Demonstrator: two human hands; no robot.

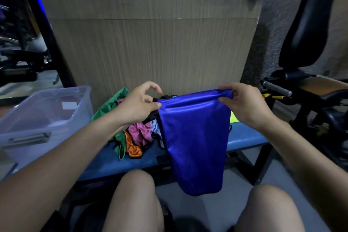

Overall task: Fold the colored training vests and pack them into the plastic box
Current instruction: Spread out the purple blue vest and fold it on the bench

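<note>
Progress is slight: my left hand point(140, 106) and right hand point(243, 102) each pinch a top corner of the blue vest point(194, 137), hanging half-folded, while the plastic box point(45, 113) looks bare and the vest heap point(130, 133) waits.

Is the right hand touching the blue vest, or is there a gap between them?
Touching. The head view shows the right hand pinching the top edge of the blue vest.

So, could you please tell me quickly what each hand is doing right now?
Left hand: pinching the blue vest at its top left corner.
Right hand: pinching the vest's top right corner.
</note>
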